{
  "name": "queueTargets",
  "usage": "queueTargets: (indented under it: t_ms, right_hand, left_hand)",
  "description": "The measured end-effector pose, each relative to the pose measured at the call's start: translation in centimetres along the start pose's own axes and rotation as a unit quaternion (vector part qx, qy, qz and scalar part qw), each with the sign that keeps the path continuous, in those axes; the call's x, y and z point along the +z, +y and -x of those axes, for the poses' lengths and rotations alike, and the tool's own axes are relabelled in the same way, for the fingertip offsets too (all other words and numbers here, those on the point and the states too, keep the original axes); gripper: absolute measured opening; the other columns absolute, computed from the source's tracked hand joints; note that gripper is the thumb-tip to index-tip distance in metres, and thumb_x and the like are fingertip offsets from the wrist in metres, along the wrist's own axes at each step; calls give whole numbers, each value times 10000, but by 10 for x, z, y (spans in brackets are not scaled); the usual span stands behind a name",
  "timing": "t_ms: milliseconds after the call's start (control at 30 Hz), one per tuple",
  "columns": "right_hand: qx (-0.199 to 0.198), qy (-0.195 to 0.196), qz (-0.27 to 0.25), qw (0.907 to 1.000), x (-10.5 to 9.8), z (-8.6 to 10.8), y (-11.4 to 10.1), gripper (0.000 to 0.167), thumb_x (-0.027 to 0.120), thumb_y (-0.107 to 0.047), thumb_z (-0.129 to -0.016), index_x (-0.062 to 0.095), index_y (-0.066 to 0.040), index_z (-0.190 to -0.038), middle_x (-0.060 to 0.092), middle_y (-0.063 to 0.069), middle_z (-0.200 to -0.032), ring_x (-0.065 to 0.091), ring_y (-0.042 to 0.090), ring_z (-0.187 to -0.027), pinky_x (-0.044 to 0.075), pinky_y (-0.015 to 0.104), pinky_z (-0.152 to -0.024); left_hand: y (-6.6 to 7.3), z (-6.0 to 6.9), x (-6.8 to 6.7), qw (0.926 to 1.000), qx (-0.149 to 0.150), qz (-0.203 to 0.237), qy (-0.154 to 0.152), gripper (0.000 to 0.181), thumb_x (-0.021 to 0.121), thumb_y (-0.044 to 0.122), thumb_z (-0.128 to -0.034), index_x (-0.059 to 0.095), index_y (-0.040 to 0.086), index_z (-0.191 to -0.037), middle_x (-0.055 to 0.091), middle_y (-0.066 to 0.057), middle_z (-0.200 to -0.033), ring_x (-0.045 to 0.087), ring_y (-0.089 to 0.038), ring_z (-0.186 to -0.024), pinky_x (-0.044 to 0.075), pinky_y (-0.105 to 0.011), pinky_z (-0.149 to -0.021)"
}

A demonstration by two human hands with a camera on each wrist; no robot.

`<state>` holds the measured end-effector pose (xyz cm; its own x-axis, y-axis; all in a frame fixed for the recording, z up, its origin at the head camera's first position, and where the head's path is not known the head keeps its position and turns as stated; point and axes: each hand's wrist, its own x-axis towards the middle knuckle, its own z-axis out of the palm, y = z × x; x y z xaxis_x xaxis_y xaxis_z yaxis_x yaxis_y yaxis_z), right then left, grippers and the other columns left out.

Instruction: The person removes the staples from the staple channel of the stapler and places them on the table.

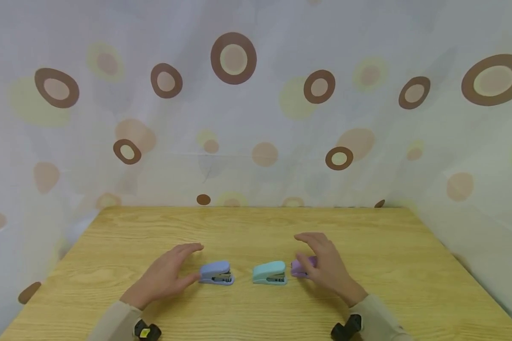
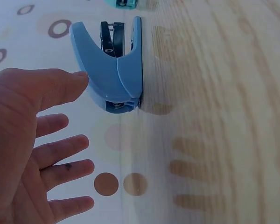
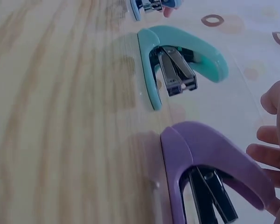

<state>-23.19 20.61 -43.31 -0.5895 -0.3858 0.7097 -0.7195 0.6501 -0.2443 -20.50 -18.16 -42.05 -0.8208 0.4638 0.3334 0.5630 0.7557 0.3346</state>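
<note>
Three small staplers stand in a row on the wooden table. The blue stapler [image 1: 215, 270] is at the left, the mint green stapler [image 1: 266, 272] in the middle, and the purple stapler [image 1: 297, 269] at the right, partly covered by a hand. My left hand [image 1: 164, 277] hovers beside the blue stapler [image 2: 105, 74], thumb close to its rear end and the other fingers spread. Whether that thumb touches it I cannot tell. My right hand [image 1: 327, 266] is over the purple stapler [image 3: 210, 142], its fingers loosely extended and not wrapped around it.
The light wood tabletop [image 1: 247, 312] runs back to a pale curtain [image 1: 264, 109] with brown and beige circles, which also hangs along both sides. Each wrist wears a small black camera [image 1: 147, 330] over a beige sleeve [image 1: 115, 324].
</note>
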Motion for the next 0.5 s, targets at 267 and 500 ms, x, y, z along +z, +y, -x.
queueTargets:
  t_ms: [267, 500]
  right_hand:
    - [-39, -112, -196, 9997, 9, -12, -12, 387, 706, -78, -801, 630, -22, -1176, 652, 95, -1112, 581, 263, -1046, 489, 457, -850]
    - [-135, -155, 34, 9998, 17, -18, -19, 345, 712, -132, -809, 654, -45, -1139, 655, 83, -1086, 603, 249, -1022, 518, 436, -822]
  left_hand:
    - [5, -3, 0, 9994, -21, 300, -186, 513, 706, 278, -871, 542, 86, -1317, 591, -61, -1313, 565, -278, -1201, 471, -476, -958]
    - [7, -5, 2, 9990, -2, 338, -280, 474, 706, 253, -868, 561, 84, -1287, 616, -44, -1278, 588, -269, -1169, 482, -467, -939]
